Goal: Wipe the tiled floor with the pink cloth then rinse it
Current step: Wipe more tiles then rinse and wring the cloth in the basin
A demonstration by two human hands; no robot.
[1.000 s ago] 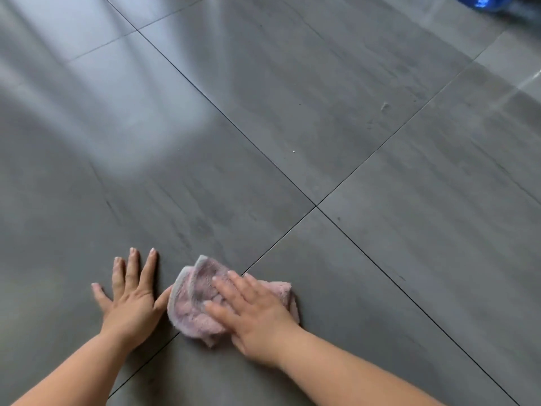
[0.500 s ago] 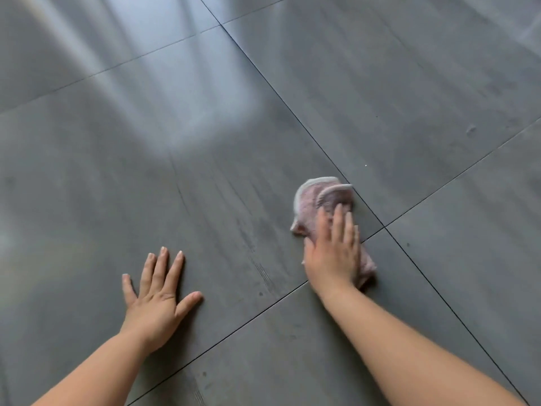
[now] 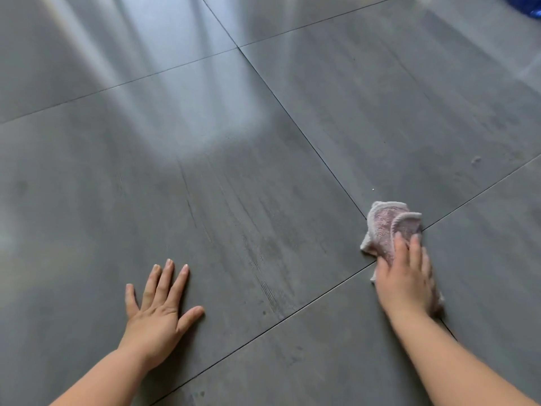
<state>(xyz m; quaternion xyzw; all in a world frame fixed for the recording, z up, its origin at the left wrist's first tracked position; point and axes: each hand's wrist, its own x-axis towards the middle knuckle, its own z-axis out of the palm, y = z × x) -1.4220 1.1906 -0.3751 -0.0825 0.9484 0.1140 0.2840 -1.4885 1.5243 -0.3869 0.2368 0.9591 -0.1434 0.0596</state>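
The crumpled pink cloth (image 3: 386,227) lies on the grey tiled floor (image 3: 263,171), right where four tiles meet. My right hand (image 3: 407,276) presses down on the cloth's near half, fingers laid flat over it, so only the far folds show. My left hand (image 3: 159,309) rests flat on the tile to the left, fingers spread, holding nothing and well apart from the cloth.
A small pale smudge (image 3: 476,160) and a tiny white speck (image 3: 372,189) mark the tile beyond the cloth. A blue object (image 3: 531,7) shows at the top right corner. Bright window glare (image 3: 205,106) lies across the far tiles.
My right hand has swept the cloth from beside my left hand out to the right, onto the tile junction. My left hand stays planted flat on the floor.
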